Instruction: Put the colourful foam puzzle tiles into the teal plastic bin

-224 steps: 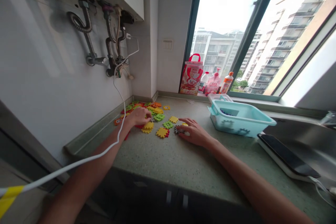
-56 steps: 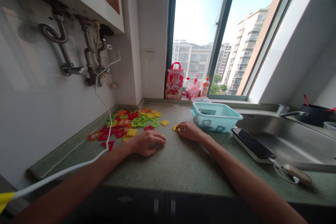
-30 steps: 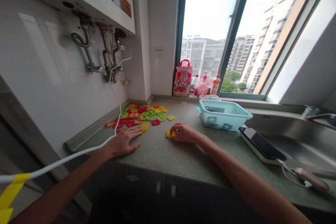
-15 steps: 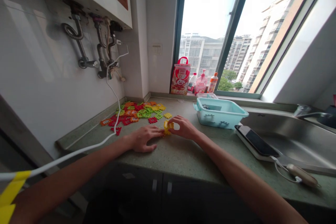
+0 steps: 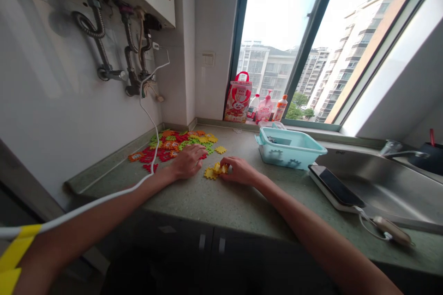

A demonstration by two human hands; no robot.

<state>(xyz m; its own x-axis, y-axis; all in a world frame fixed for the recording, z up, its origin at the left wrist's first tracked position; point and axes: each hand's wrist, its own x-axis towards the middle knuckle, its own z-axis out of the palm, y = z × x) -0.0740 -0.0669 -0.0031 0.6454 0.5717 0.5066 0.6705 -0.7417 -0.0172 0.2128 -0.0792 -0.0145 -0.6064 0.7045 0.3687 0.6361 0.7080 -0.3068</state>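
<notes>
My right hand (image 5: pixel 239 170) pinches yellow gear-edged building pieces (image 5: pixel 218 167) by their right side, just above the counter. These pieces look joined; a flat yellow toothed piece (image 5: pixel 210 174) sticks out to the left at the counter surface. My left hand (image 5: pixel 188 162) is at the near edge of a pile of red, orange, green and yellow toothed pieces (image 5: pixel 169 145). Its fingers stretch toward the pile, with nothing seen in them, and they cover some red and green pieces. One loose yellow piece (image 5: pixel 220 149) lies beyond my right hand.
A light-blue plastic tub (image 5: pixel 292 150) stands right of my hands. A phone (image 5: pixel 341 186) with a cable lies beside the steel sink (image 5: pixel 387 184). A white cable (image 5: pixel 104 200) runs over my left forearm. Bottles (image 5: pixel 265 108) and a red bag (image 5: pixel 238 101) stand by the window.
My left hand has let go of the yellow pieces and moved up and left to the pile. The yellow pieces have tipped from upright to flatter, still in my right hand.
</notes>
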